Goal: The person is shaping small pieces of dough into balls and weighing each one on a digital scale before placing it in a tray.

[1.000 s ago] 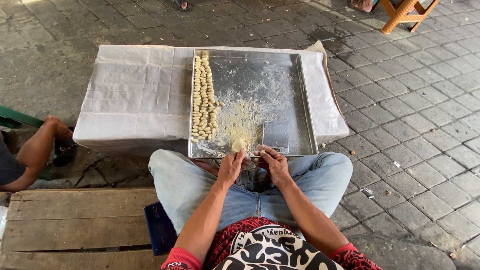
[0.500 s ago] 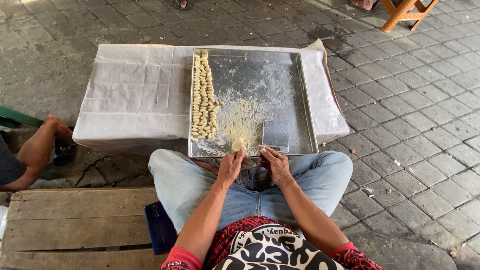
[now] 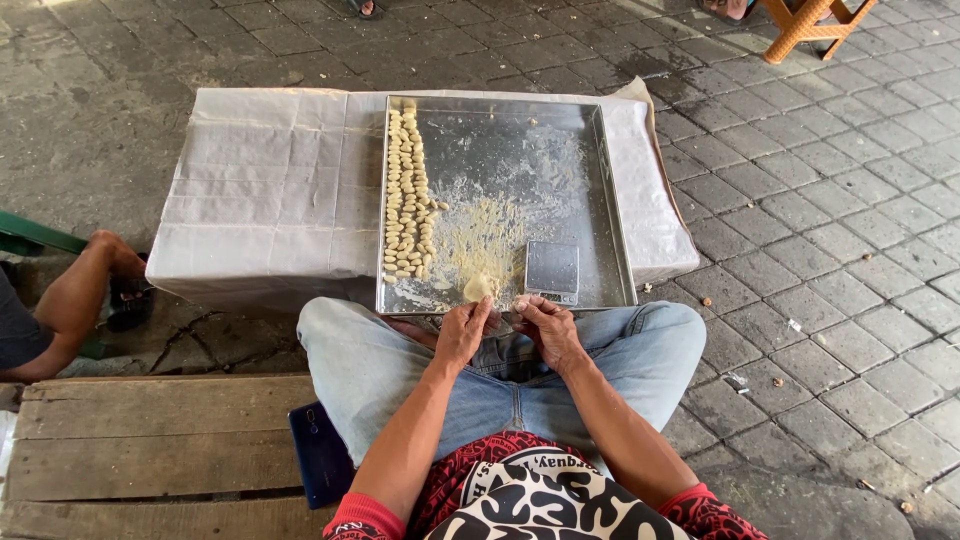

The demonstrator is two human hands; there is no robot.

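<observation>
A square metal tray lies on a low box wrapped in white paper. Rows of small pale dough pieces fill the tray's left side, and loose flour and crumbs cover its middle. A small grey digital scale sits at the tray's near right. My left hand and my right hand meet at the tray's near edge, fingertips pinching a small bit of dough between them. A pale lump of dough rests just beyond my left fingers.
I sit on a wooden pallet bench with a dark phone beside my left thigh. Another person's bare leg shows at the left. A wooden stool leg stands far right on the paved ground.
</observation>
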